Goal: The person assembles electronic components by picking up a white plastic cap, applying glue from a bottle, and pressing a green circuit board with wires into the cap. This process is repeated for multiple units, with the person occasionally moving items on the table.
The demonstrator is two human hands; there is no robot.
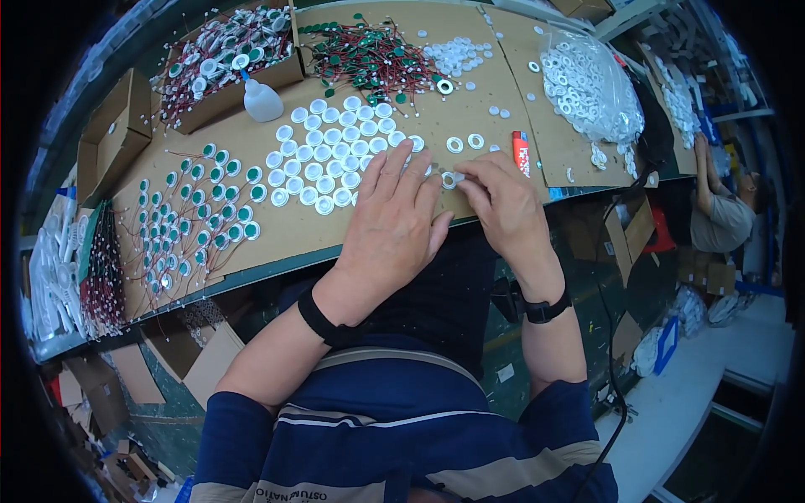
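White ring (449, 180): looks light, stiff, probably slick plastic; thin, might crack if squeezed hard. Best hold, I'd judge: outer rim, thumb against forefinger. Sits over worktop (289, 230), right at fingertips of right hand (509, 205), on their left; those fingers narrow, can't tell whether gripping or merely touching. Left hand (387, 220) flat, fingers stretched, white discs (323, 153) just left of them.

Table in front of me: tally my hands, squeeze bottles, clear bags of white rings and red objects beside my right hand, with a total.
Hands: 2, left hand and right hand
White bottle: 1
Clear bag of white rings: 1
Red object: 1
Total: 5
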